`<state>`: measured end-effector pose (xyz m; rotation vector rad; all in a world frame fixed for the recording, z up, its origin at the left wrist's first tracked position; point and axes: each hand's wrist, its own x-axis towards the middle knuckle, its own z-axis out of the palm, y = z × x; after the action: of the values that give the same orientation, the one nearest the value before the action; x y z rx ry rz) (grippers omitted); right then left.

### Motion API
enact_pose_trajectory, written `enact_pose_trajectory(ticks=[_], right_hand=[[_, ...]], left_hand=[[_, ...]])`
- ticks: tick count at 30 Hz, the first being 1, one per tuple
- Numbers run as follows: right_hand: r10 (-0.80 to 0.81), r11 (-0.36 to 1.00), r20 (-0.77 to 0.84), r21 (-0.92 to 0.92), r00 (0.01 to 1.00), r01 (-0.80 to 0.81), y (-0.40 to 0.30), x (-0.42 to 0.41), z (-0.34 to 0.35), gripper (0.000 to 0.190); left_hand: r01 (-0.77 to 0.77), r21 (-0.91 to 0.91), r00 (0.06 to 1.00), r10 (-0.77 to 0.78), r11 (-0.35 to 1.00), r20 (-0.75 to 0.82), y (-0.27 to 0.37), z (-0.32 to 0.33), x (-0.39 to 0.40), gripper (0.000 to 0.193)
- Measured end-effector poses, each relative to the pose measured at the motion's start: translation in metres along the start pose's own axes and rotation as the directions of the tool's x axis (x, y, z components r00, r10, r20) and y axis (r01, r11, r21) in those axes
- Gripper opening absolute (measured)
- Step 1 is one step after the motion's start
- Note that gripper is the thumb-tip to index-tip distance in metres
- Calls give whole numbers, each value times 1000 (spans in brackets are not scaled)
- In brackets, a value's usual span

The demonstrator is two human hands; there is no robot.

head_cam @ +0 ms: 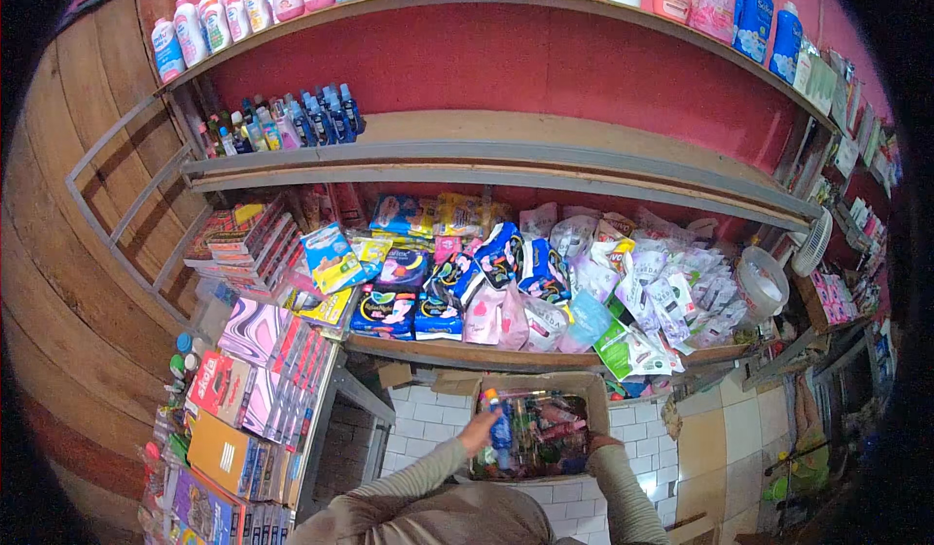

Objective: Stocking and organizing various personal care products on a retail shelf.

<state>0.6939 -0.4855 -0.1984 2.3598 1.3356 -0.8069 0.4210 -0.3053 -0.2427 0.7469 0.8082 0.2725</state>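
Note:
A cardboard box (pixel 600 406) stands on the floor before me, filled with a jumble of small bottles and packs (pixel 543 428). My left hand (pixel 479 432) is at its left side, gripping a small blue bottle (pixel 500 428) just above the contents. Something orange shows at the bottle's upper end; blur hides its detail. At the box's right wall is my right hand (pixel 604 441), against or very near the cardboard. Its fingers are mostly hidden, so their grip is unclear.
Beyond the box, a low shelf (pixel 467 351) bears sanitary pad packs (pixel 383 315) and pouches. Small bottles (pixel 321 118) line the left of the middle shelf (pixel 511 154). Stacked notebooks (pixel 219 454) fill the left table. A white fan (pixel 811 242) stands right; a metal rail (pixel 124 231) juts left.

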Motion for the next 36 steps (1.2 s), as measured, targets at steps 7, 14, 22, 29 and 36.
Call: enact_pose_trajectory(ticks=[7, 14, 22, 29, 36], right_hand=[[-291, 873, -570, 171, 769, 457, 10, -58, -101, 32], [-370, 253, -461, 785, 806, 565, -84, -114, -211, 24], [-382, 79, -496, 823, 780, 562, -214, -101, -261, 24], [-533, 131, -451, 792, 716, 596, -319, -78, -296, 36], [-674, 83, -476, 711, 565, 699, -407, -72, -323, 36]], left_hand=[[-26, -168, 997, 38, 985, 70, 94, 15, -65, 26], [45, -122, 983, -22, 992, 182, 161, 25, -90, 40], [-128, -221, 953, 182, 967, 244, 219, -45, -114, 35], [157, -372, 921, 0, 915, 390, 274, -126, -120, 38], [288, -360, 867, -81, 887, 492, 319, -170, -139, 38]])
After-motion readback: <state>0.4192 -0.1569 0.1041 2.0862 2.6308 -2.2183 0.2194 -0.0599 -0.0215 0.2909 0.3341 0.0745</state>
